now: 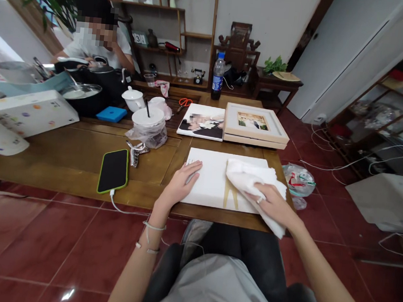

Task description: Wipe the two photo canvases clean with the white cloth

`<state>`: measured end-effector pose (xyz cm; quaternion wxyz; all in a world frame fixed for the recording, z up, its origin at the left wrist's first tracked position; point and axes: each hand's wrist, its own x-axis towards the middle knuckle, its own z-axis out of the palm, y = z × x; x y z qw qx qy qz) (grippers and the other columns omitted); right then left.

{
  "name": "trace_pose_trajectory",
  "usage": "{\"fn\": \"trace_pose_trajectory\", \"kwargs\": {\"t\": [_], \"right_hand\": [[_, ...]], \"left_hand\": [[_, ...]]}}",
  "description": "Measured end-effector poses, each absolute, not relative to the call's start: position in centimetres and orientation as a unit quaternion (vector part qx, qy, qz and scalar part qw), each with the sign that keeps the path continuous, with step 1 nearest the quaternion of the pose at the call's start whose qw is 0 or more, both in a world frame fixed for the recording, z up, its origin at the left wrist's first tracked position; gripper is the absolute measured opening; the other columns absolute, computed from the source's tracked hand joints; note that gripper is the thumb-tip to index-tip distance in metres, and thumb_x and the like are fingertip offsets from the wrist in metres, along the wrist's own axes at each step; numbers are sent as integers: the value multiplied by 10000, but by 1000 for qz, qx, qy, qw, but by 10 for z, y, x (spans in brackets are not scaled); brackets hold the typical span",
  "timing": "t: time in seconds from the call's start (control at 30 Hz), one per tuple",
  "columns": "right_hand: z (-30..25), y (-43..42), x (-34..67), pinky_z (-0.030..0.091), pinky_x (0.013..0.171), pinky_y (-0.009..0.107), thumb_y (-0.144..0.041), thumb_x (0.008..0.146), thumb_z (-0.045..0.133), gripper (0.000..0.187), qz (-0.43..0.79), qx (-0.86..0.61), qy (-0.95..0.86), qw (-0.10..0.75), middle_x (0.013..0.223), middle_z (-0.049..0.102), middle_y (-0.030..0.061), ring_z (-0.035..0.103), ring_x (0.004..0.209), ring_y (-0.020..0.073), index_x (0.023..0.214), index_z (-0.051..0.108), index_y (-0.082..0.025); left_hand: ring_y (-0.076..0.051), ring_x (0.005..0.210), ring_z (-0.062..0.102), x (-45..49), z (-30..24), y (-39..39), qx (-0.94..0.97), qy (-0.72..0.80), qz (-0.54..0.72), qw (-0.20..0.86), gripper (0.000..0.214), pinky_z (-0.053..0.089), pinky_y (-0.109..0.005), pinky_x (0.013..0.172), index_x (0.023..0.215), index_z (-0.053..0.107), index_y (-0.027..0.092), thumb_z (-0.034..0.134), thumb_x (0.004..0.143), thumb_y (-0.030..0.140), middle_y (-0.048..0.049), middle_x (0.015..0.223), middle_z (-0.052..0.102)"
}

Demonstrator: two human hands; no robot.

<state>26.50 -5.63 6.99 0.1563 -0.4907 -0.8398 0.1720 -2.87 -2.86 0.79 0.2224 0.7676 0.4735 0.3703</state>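
In front of me a flat white album-like panel with gold markings lies on the wooden table. My left hand rests on its left edge, fingers stretched out and holding nothing. Bunched under my right hand is a white cloth, gripped by the fingers and spread over the panel's right part. One end of the cloth hangs past the table's front edge. Just behind the panel are a photo print panel and framed wedding pictures stacked at the right.
A phone on a charging cable and a lidded cup in plastic stand left. Farther back are red scissors, a bottle and a white teapot. Another person sits across the table. A plastic bag lies right.
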Motion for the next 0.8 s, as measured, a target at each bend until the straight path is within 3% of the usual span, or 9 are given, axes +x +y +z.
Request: {"fn": "trace_pose_trajectory", "kwargs": {"t": [0.1,0.2,0.3,0.37,0.67,0.8], "right_hand": [[73,-21,244,471,817,349,-284,881,401,244,176,-470,-842,197,957,692,47,627,899,234,851,628,-201],[67,6,228,369,995,437,-225,870,386,257,180,-456,-847,206,1112,663,40,557,1106,248,955,629,-211],[57,13,217,147,1099,558,-103,767,422,351,134,-449,-864,183,1305,552,56,341,1320,276,1035,628,-199],[52,7,212,84,1090,609,-53,693,438,411,98,-437,-878,166,1405,444,70,214,1374,298,1028,639,-183],[68,-92,216,93,1097,617,14,576,422,345,123,-366,-917,95,1466,347,33,95,1401,294,760,650,-168],[74,-114,226,77,1123,582,19,547,405,335,167,-342,-920,95,1458,362,5,115,1401,270,698,628,-180]], "left_hand": [[-209,1266,457,-29,8,-29,765,474,372,229,353,241,-458,1126,1223,569,210,418,909,272,-67,1309,553],[-210,1269,453,-29,9,-29,764,474,368,237,348,233,-463,1129,1212,579,218,415,909,268,-59,1310,552],[-211,1270,451,-30,9,-29,762,474,368,241,347,236,-461,1128,1204,586,221,411,908,258,-57,1308,554],[-210,1272,448,-30,9,-29,762,474,369,241,349,232,-462,1129,1206,585,220,412,904,246,-57,1308,554],[-214,1290,425,-29,9,-29,773,472,352,235,393,216,-479,1130,1243,552,191,422,872,181,-79,1334,527],[-218,1289,426,-29,10,-29,774,474,350,232,400,216,-485,1129,1245,552,189,422,867,173,-81,1334,527]]}}
